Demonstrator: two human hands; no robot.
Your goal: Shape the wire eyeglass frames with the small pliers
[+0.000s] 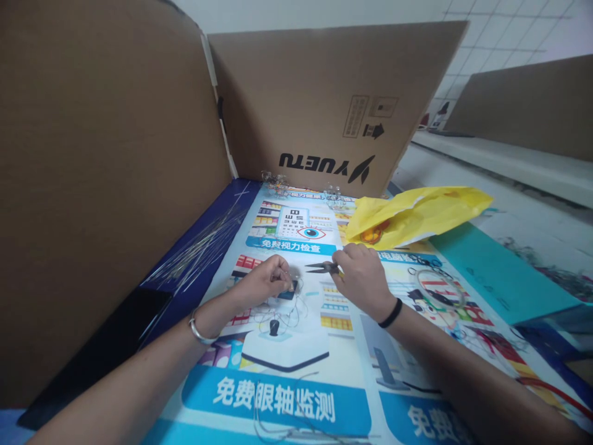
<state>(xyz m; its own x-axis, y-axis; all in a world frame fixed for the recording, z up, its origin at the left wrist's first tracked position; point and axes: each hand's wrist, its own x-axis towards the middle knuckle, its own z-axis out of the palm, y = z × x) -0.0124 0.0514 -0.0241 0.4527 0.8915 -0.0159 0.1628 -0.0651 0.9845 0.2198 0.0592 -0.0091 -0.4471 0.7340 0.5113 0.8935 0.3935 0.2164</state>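
- Fingers of the right hand (364,278) clamp narrow, dark metal pliers (322,267) pointing at the left hand (266,281); a slip could jab it.
- Its fingers pinch thin, silvery wire (303,304); loose loops over the colourful printed sheet (354,408) could tangle.

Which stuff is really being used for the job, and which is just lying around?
Seems part of the job:
pliers, in the right grip
thin wire, at the left grip
straight wires, perhaps spare

Probably just lying about:
yellow bag
red cord
small bottle
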